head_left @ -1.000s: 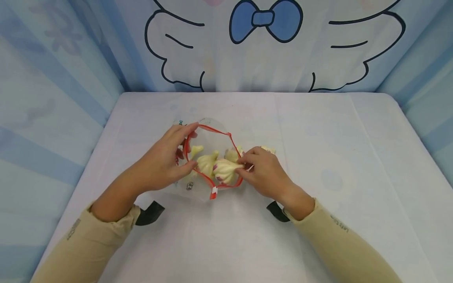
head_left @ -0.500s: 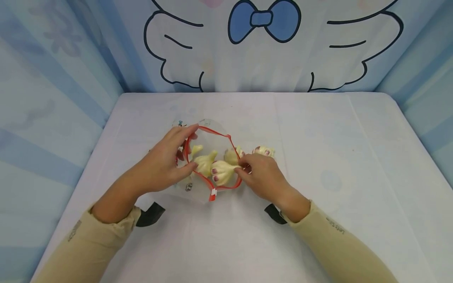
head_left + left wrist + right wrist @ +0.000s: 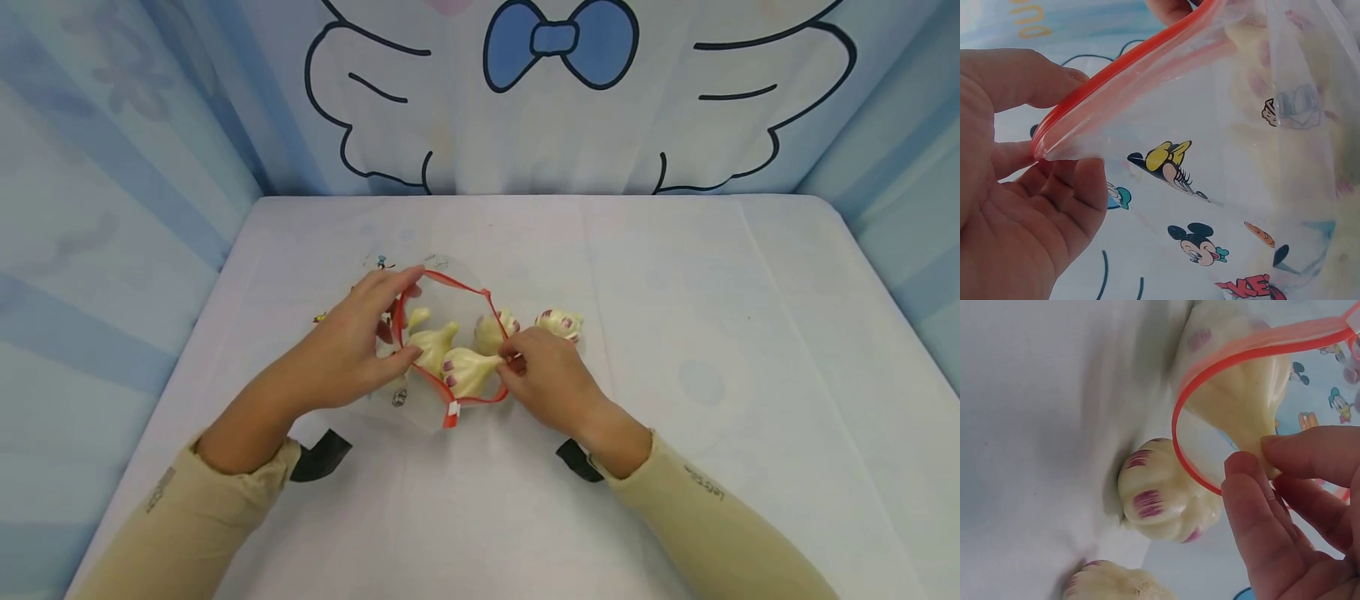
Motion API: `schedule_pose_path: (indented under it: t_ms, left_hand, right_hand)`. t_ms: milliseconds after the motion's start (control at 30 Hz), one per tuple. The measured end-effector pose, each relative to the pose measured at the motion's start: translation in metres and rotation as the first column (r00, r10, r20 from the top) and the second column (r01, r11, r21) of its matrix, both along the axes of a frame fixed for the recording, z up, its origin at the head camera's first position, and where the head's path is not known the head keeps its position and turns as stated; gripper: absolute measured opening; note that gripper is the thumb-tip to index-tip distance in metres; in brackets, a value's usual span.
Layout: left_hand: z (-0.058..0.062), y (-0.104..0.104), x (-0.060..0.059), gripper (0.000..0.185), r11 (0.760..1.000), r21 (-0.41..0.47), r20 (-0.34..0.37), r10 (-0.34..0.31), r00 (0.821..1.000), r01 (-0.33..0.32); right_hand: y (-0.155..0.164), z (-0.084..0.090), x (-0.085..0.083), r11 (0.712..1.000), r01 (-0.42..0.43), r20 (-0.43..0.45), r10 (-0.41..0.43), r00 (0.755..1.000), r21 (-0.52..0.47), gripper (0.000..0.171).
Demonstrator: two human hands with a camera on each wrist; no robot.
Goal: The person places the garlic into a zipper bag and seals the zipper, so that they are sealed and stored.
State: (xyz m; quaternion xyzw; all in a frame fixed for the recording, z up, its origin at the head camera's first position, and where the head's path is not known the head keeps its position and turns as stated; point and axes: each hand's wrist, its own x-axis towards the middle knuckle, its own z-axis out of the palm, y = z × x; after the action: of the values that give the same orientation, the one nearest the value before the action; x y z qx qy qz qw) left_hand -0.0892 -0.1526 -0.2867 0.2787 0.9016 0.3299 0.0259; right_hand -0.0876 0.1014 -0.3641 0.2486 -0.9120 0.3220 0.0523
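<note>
We find the right hand [image 3: 551, 371] pinching a garlic bulb [image 3: 467, 373] by its stem, its body within the mouth of the clear cartoon-print zip bag [image 3: 1200, 244]. The left hand [image 3: 348, 342] grips the bag's red rim [image 3: 1129, 62], spreading it. Two loose bulbs [image 3: 1160, 494] [image 3: 1113, 582] lie outside on the counter [image 3: 675, 292]. We judge the step as bagging; the next move calls for lowering the held bulb, then releasing its stem with the mouth spread.

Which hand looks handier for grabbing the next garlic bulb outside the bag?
Probably the right hand: it is close beside the loose bulb, though it would first have to release the pinched bulb. The left hand is across the bag, gripping its red rim.
</note>
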Motion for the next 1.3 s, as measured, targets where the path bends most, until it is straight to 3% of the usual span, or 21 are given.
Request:
schedule_pose_path:
  t_ms: [533,800,1033,1300]
  left_hand:
    - [-0.002,0.003,0.0,0.08,1.0,0.006,-0.04,-0.022,0.999,0.023]
    - [-0.004,0.003,0.0,0.08,0.999,0.018,-0.047,-0.032,0.998,0.033]
    - [-0.005,0.004,0.0,0.08,0.999,0.014,-0.054,-0.039,0.998,0.039]
    - [-0.005,0.004,0.001,0.08,0.999,0.008,-0.034,-0.036,0.999,0.036]
  right_hand:
    - [-0.012,0.001,0.001,0.998,-0.021,-0.021,0.022,1.0,0.055,0.006]
    - [-0.021,0.002,0.003,0.998,0.005,0.055,-0.008,0.998,0.061,0.005]
    - [-0.021,0.002,0.003,0.998,-0.045,0.108,0.04,0.993,0.04,0.012]
    - [-0.017,0.0,0.003,0.993,-0.116,0.11,0.114,0.987,0.007,0.019]
